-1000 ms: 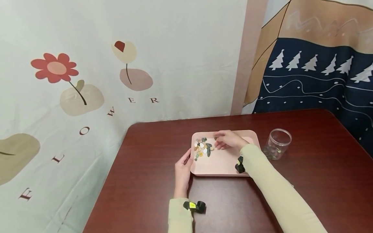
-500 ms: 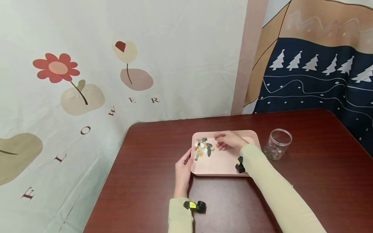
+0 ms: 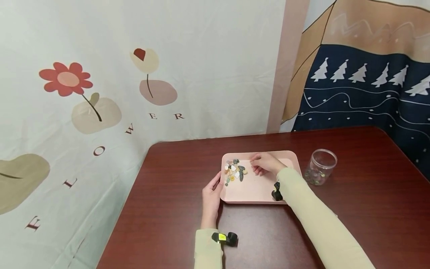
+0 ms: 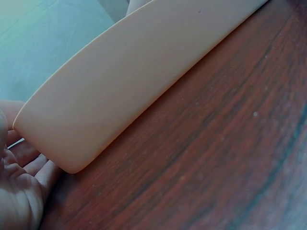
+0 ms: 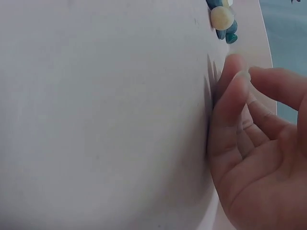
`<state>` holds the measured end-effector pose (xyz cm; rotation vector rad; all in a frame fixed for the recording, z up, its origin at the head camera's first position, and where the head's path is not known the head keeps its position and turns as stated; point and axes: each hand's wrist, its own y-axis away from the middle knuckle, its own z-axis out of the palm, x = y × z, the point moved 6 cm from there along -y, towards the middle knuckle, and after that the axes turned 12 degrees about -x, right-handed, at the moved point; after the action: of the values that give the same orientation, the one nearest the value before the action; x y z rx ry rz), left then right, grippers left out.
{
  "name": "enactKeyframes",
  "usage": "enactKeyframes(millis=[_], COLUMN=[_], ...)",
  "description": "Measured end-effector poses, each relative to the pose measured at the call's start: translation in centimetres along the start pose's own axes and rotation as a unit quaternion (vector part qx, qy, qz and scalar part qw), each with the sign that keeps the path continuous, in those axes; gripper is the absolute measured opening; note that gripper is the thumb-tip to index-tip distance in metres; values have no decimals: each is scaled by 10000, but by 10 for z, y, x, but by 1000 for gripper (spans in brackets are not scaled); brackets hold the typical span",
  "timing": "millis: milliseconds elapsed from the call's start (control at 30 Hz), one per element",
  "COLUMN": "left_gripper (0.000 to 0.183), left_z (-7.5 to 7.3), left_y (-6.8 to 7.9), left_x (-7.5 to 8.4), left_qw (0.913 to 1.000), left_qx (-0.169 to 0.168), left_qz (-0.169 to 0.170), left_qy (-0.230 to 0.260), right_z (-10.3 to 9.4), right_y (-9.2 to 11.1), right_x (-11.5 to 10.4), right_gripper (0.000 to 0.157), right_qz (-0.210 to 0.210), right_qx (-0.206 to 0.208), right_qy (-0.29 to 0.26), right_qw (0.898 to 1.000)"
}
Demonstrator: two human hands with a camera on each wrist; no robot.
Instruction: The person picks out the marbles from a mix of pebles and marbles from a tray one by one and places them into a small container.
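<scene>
A pink tray lies on the table, with several small pebbles of white, yellow, tan and dark grey-green at its left end. My left hand grips the tray's left side; in the left wrist view, its fingers wrap the corner of the tray wall. Low over the tray's middle, right of the pebbles, hovers my right hand. In the right wrist view, thumb and finger of the right hand pinch together. A small pebble between those tips is mostly hidden.
A clear plastic jar with some pebbles at its bottom stands right of the tray. The dark red wooden table reaches to a printed cloth behind. Black wrist cameras sit on both sleeves.
My right hand has shifted slightly to the right, away from the pebbles. A dark pebble seen at its fingertips earlier is now out of sight. The left hand stays on the tray.
</scene>
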<state>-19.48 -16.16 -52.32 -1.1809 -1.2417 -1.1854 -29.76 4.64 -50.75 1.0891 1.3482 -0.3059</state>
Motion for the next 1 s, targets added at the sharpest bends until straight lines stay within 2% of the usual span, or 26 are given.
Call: enactKeyframes(millis=[267,400,633,800,1000], left_gripper=[32,33,33,33,33], left_z=[-1,0,-1,-1,-1], left_y=[0,0,2,1,0], left_x=[-1,1,0,0,0], left_qw=[9999,10000,10000,10000,10000], left_qx=[86,38,54,23,38], left_qz=[-89,-28,-66,-9,-64], left_qy=[-87,-42,-16,-47,0], right_z=[-1,-2,-2,-11,-14], right_y=[0,-1,1,7,14], right_x=[4,3,5,6,-1], right_gripper=[15,11,10,11,14], right_qz=[180,287,284,218,100], right_qx=[242,450,583,783,549], right_qy=[304,702,1331,1408,1227], right_qw=[9991,9961,9890,9867,9909])
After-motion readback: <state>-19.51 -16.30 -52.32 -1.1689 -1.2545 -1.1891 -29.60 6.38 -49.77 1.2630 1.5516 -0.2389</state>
